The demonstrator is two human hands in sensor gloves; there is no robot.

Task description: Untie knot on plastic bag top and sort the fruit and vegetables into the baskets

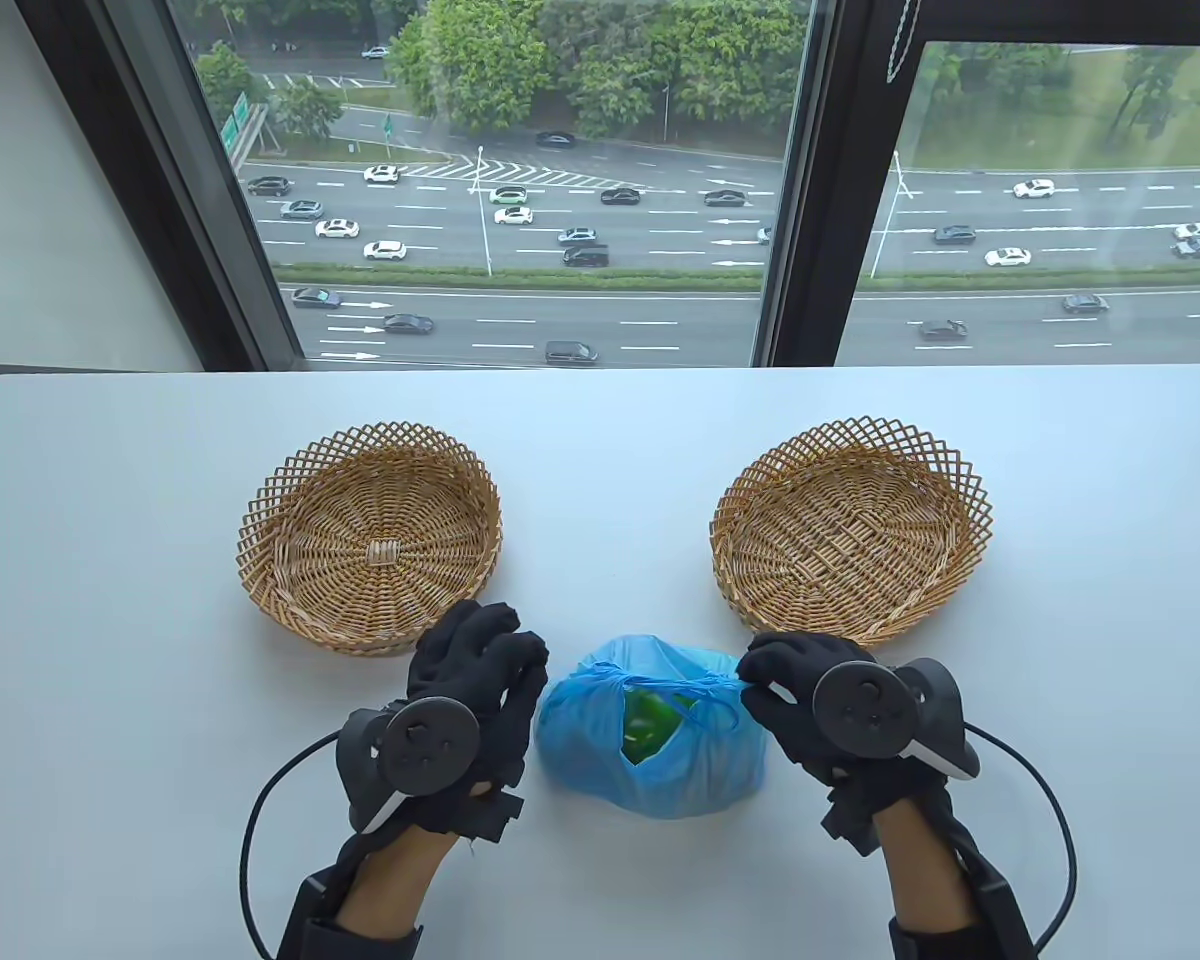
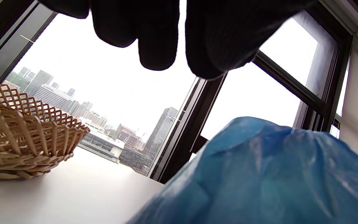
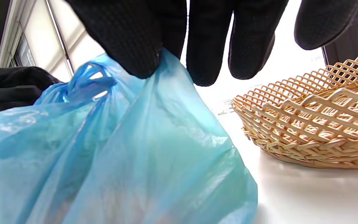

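Note:
A knotted blue plastic bag (image 1: 680,780) sits on the white table near the front edge, between my hands. Something green (image 1: 650,725) shows through a gap below the tied handles (image 1: 660,683). My right hand (image 1: 765,685) pinches the bag's top at its right side; the right wrist view shows thumb and finger of that hand (image 3: 163,62) clamped on the bag's plastic (image 3: 120,155) beside the knot (image 3: 85,84). My left hand (image 1: 485,660) hovers at the bag's left side, fingers loosely curled. In the left wrist view this hand (image 2: 180,59) hangs above the bag (image 2: 259,174) without touching it.
Two round wicker baskets stand behind the bag, with nothing inside them: the left basket (image 1: 260,520) (image 2: 20,140) and the right basket (image 1: 970,500) (image 3: 315,124). The table's far edge meets a large window. Cables loop from both wrists near the front edge.

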